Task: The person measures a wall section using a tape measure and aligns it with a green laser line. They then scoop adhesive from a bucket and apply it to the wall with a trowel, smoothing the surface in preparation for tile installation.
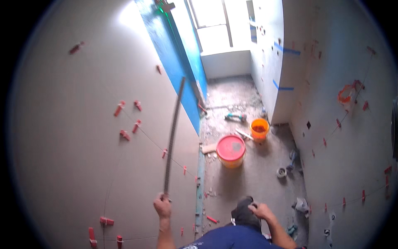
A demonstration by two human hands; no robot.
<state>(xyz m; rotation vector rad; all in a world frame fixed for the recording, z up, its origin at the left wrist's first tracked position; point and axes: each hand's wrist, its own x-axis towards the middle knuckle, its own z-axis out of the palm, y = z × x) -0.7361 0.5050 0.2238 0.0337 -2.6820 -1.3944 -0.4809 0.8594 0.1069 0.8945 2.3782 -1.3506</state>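
Note:
My left hand (163, 206) is closed round the lower end of a long, thin dark straightedge (174, 133). It stands up at a slight tilt along the large grey tile wall (74, 157) on my left; whether it touches the tiles I cannot tell. Near my dark-trousered leg (245, 213), my right hand (261, 211) hangs with its fingers loosely bent and apart, and nothing shows in it. Red tile-levelling wedges (137, 125) sit along the joints of the left wall.
Ahead stands a bucket with a red lid (231, 148), beside an orange bucket (259, 129) of red pieces. A green-and-black tool (235, 118) lies beyond. A tape roll (281, 172) and grey bag (301, 206) lie by the right wall, where an orange-rimmed bag (346, 96) hangs.

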